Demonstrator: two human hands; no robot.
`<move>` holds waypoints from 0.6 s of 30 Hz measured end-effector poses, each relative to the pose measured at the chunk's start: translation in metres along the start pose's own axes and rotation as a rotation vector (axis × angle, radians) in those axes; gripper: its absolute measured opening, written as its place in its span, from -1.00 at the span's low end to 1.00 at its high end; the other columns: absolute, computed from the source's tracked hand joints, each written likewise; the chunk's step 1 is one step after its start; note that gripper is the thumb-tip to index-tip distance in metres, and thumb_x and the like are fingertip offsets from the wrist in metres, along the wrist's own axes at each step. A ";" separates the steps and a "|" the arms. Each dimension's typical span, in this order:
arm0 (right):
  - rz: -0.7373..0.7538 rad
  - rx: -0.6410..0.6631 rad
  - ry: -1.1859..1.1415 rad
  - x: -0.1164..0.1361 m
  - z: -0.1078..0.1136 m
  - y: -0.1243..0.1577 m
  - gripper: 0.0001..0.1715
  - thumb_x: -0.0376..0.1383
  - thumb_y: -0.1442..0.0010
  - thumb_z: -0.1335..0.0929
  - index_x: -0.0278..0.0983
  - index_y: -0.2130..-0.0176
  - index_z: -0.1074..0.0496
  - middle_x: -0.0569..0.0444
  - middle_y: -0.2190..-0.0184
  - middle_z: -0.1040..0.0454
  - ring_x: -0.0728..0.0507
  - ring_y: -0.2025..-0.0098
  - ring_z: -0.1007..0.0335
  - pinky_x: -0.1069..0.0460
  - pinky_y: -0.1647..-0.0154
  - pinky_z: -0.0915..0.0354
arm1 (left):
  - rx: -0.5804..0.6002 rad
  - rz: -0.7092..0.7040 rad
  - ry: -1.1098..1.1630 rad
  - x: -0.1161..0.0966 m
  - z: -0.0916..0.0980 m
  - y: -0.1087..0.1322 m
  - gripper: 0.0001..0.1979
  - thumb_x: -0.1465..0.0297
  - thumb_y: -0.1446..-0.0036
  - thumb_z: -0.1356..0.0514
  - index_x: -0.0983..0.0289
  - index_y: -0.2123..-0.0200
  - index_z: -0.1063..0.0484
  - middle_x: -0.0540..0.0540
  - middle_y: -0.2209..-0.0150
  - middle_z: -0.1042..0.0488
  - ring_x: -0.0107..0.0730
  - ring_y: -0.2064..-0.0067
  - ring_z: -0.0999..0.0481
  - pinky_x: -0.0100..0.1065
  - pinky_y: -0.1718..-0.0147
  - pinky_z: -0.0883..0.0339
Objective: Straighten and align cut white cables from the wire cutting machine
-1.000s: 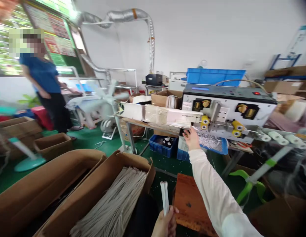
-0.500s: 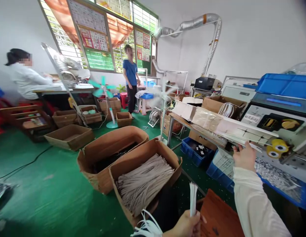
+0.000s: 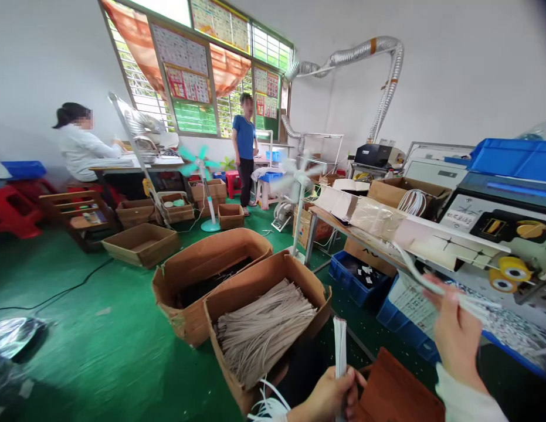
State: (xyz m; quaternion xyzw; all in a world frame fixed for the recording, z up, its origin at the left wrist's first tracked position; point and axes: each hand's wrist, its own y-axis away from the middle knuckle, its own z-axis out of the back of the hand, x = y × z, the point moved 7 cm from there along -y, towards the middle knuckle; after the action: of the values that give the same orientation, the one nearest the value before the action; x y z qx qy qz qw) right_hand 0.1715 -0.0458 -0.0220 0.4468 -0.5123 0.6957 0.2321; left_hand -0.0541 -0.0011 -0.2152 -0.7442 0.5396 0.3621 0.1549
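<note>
My left hand (image 3: 328, 391), low in the view, is closed round an upright bundle of white cut wires (image 3: 339, 340). The loose tail of the bundle fans out left of my wrist. On the right, my right hand (image 3: 458, 331) grips white wires (image 3: 416, 272) that stretch up to the left and down to the right of the fingers, slightly blurred. They are in front of a machine (image 3: 492, 217) with yellow rollers (image 3: 514, 269). A cardboard box (image 3: 273, 266) full of similar white wires (image 3: 268, 328) stands left of my left hand.
Another long cardboard box (image 3: 176, 316) stands beside the wire box. Blue crates (image 3: 356, 299) sit under the workbench (image 3: 319, 214) on the right. A white fan (image 3: 298, 199) and a teal fan (image 3: 201, 167) stand ahead. One person (image 3: 244, 138) stands by the window; another (image 3: 85, 146) sits left.
My right hand has come down and away from the machine's rollers, with white wires now showing in its grip. My left hand has stayed low with its bundle. The view has turned slightly left.
</note>
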 end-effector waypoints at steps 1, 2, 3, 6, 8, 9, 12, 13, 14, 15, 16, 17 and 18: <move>0.032 0.179 0.077 0.001 -0.001 0.020 -0.60 0.02 -0.24 -0.25 -0.12 0.12 -0.49 -0.07 0.03 -0.48 -0.26 0.03 -0.45 -0.16 -0.04 -0.37 | -0.016 -0.007 0.006 -0.007 0.000 0.000 -0.38 -0.13 0.14 -0.31 0.33 0.31 -0.38 -0.15 0.70 -0.14 -0.59 0.72 -0.03 -0.42 0.71 0.09; 0.034 0.365 0.151 -0.001 -0.002 0.042 -0.62 0.03 -0.21 -0.28 -0.11 0.18 -0.53 -0.07 0.10 -0.52 -0.28 0.09 -0.48 -0.17 -0.02 -0.39 | -0.035 -0.016 0.006 -0.014 0.000 0.000 -0.40 -0.11 0.11 -0.31 0.34 0.30 -0.39 -0.15 0.70 -0.14 -0.59 0.72 -0.03 -0.42 0.71 0.06; 0.013 0.547 0.213 -0.005 -0.003 0.064 -0.63 0.04 -0.19 -0.29 -0.10 0.24 -0.56 -0.08 0.16 -0.54 -0.28 0.13 -0.49 -0.17 0.01 -0.41 | -0.053 -0.026 -0.001 -0.021 -0.002 0.000 -0.41 -0.09 0.10 -0.31 0.34 0.30 -0.40 -0.14 0.69 -0.15 -0.58 0.72 -0.05 -0.42 0.71 0.03; -0.145 0.911 0.312 -0.016 0.002 0.119 -0.58 0.08 -0.19 -0.27 -0.08 0.37 -0.57 -0.06 0.30 -0.56 -0.29 0.21 -0.51 -0.14 0.08 -0.44 | -0.066 -0.034 -0.020 -0.029 -0.015 -0.005 -0.40 -0.09 0.09 -0.30 0.38 0.30 -0.43 -0.03 0.62 -0.30 -0.48 0.65 -0.25 -0.37 0.63 -0.16; -0.250 0.972 0.313 -0.019 0.005 0.139 -0.53 0.13 -0.19 -0.25 -0.08 0.37 -0.56 -0.06 0.35 -0.55 -0.29 0.25 -0.51 -0.13 0.14 -0.45 | -0.026 0.010 -0.022 -0.020 -0.030 -0.010 -0.37 -0.09 0.12 -0.31 0.41 0.31 -0.44 0.09 0.54 -0.40 -0.36 0.55 -0.39 -0.29 0.51 -0.27; -0.302 0.975 0.300 -0.020 0.005 0.145 -0.51 0.15 -0.18 -0.24 -0.10 0.35 -0.55 -0.07 0.36 -0.55 -0.29 0.27 -0.51 -0.12 0.18 -0.46 | -0.006 0.036 -0.025 -0.012 -0.038 -0.013 -0.37 -0.09 0.14 -0.32 0.42 0.33 -0.45 0.14 0.51 -0.42 -0.32 0.51 -0.42 -0.26 0.45 -0.30; -0.425 0.935 0.227 -0.024 0.005 0.150 -0.45 0.16 -0.20 -0.21 -0.16 0.23 -0.52 -0.07 0.32 -0.55 -0.26 0.30 -0.52 -0.08 0.31 -0.46 | 0.038 0.110 -0.046 0.017 -0.056 -0.016 -0.39 -0.08 0.17 -0.36 0.40 0.36 -0.44 0.17 0.49 -0.44 -0.24 0.45 -0.45 -0.17 0.33 -0.32; -0.449 0.913 0.203 -0.026 0.007 0.149 -0.44 0.15 -0.21 -0.20 -0.18 0.19 -0.50 -0.07 0.31 -0.55 -0.25 0.31 -0.51 -0.06 0.34 -0.45 | 0.062 0.134 -0.044 0.025 -0.060 -0.015 -0.38 -0.09 0.17 -0.36 0.39 0.35 -0.45 0.18 0.49 -0.44 -0.22 0.44 -0.46 -0.13 0.29 -0.33; -0.465 0.891 0.188 -0.028 0.009 0.147 -0.43 0.15 -0.22 -0.20 -0.20 0.17 -0.48 -0.07 0.30 -0.55 -0.23 0.32 -0.51 -0.05 0.37 -0.44 | 0.101 0.161 -0.035 0.032 -0.065 -0.014 -0.36 -0.10 0.19 -0.36 0.40 0.32 -0.45 0.20 0.48 -0.45 -0.19 0.44 -0.47 -0.09 0.26 -0.33; -0.477 0.870 0.187 -0.031 0.011 0.146 -0.42 0.15 -0.23 -0.19 -0.21 0.14 -0.47 -0.07 0.29 -0.55 -0.23 0.34 -0.50 -0.04 0.40 -0.43 | 0.147 0.189 -0.023 0.038 -0.069 -0.013 -0.32 -0.12 0.21 -0.36 0.41 0.29 -0.46 0.22 0.47 -0.46 -0.17 0.44 -0.47 -0.05 0.23 -0.33; -0.487 0.850 0.205 -0.034 0.015 0.145 -0.41 0.15 -0.23 -0.19 -0.22 0.12 -0.46 -0.06 0.29 -0.55 -0.23 0.34 -0.50 -0.04 0.42 -0.43 | 0.188 0.209 -0.010 0.042 -0.072 -0.011 -0.27 -0.14 0.23 -0.35 0.43 0.27 -0.47 0.25 0.46 -0.47 -0.17 0.44 -0.48 -0.02 0.21 -0.34; -0.490 0.831 0.235 -0.038 0.018 0.144 -0.41 0.15 -0.23 -0.18 -0.22 0.11 -0.45 -0.06 0.29 -0.55 -0.24 0.33 -0.50 -0.05 0.40 -0.43 | 0.215 0.218 0.000 0.044 -0.074 -0.010 -0.24 -0.16 0.24 -0.34 0.46 0.25 -0.47 0.28 0.45 -0.48 -0.17 0.45 -0.48 0.00 0.20 -0.34; -0.476 0.803 0.267 -0.041 0.021 0.143 -0.40 0.15 -0.22 -0.18 -0.22 0.11 -0.46 -0.07 0.26 -0.55 -0.25 0.28 -0.50 -0.06 0.33 -0.45 | 0.227 0.217 0.002 0.045 -0.074 -0.010 -0.21 -0.17 0.23 -0.33 0.48 0.24 -0.48 0.31 0.44 -0.49 -0.18 0.45 -0.48 0.01 0.20 -0.34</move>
State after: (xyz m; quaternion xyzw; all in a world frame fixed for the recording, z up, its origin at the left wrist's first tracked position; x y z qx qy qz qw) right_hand 0.0880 -0.1123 -0.1275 0.5125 -0.0528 0.8173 0.2580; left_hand -0.0107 -0.0745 -0.1972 -0.6595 0.6545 0.3128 0.1973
